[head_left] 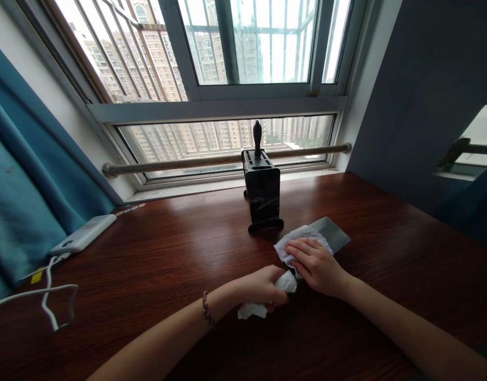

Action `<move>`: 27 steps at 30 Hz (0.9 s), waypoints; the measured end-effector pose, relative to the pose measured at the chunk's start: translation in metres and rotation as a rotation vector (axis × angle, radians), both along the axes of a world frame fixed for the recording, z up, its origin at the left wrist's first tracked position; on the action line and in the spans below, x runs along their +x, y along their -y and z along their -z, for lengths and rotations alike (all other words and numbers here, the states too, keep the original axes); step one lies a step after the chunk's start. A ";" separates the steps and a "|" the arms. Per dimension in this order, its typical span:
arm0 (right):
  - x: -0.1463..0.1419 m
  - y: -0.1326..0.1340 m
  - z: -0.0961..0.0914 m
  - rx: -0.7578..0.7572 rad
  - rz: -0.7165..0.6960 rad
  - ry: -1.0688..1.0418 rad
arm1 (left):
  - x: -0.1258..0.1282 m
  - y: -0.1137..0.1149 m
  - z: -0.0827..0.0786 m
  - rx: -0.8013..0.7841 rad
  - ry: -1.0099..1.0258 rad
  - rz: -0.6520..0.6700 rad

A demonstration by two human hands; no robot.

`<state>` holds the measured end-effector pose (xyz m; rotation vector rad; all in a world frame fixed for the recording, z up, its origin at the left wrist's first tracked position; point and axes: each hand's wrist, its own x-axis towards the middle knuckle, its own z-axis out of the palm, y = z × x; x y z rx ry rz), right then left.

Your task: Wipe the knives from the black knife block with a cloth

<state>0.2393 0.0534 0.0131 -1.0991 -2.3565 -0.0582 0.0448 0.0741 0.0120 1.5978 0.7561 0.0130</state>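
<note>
A broad grey cleaver blade [331, 233] lies flat on the dark wooden table [148, 254], pointing away to the right. A white tissue [301, 236] covers part of the blade, and my right hand [315, 264] presses flat on it with fingers stretched out. My left hand [263, 288] is closed around what seems to be the knife's handle end, wrapped in more white tissue [251, 309]; the handle itself is hidden. A black knife block [262, 193] with one knife handle sticking up stands just behind.
A white power bank [84, 233] with a white cable [48, 296] lies at the table's left edge beside a blue curtain [25, 201]. A window with a rail runs along the far edge. A grey wall stands at right.
</note>
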 end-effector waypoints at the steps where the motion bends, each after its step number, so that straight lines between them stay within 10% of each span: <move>1: 0.000 0.001 -0.001 -0.010 -0.007 -0.008 | 0.000 0.000 0.001 -0.009 0.002 -0.006; 10: 0.005 0.000 -0.006 -0.096 -0.073 -0.005 | 0.000 0.000 -0.001 -0.014 0.007 0.008; 19: 0.053 -0.032 -0.006 -0.001 0.582 -0.100 | -0.001 0.000 0.001 -0.059 -0.010 0.038; 27: 0.007 -0.003 -0.010 -0.160 0.055 -0.057 | 0.000 -0.003 -0.008 -0.089 -0.041 0.031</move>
